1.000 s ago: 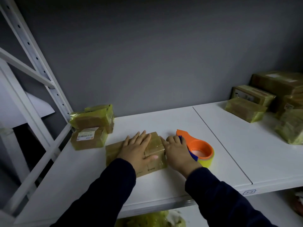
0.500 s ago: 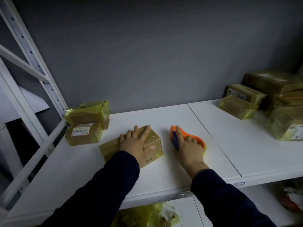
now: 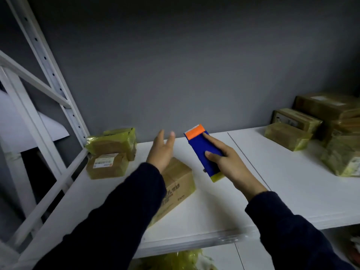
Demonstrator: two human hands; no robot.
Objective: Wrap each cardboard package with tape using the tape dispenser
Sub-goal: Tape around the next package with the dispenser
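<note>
Head view: a dim grey wall [image 3: 185, 65] backs a white shelf board [image 3: 214, 215], and a white perforated rack frame [image 3: 49, 73] slants up on the left.

The cardboard package [image 3: 180, 184] lies on the board near its front edge, at the middle of the picture, turned at an angle with printed characters on its near side.

The left hand [image 3: 161, 151] is raised over the package's far end, fingers straight and slightly spread, holding nothing. Whether it touches the box is hard to tell.

At about two o'clock from the package, the right hand [image 3: 228, 164] grips the tape dispenser [image 3: 201, 151] clear of the board. The thumb presses its blue face, the index finger lies along it toward the orange tip, and the other fingers curl behind. A yellow edge of tape shows at its near end.

At ten o'clock from the package, two film-wrapped packages sit together against the rack: a labelled one [image 3: 107, 165] in front and a yellowish one [image 3: 114, 143] behind.

At three o'clock, well apart, a cluster of wrapped boxes [image 3: 287, 136] stands on the neighbouring board.

At six o'clock, crumpled yellow film [image 3: 175, 260] shows on the shelf below.
</note>
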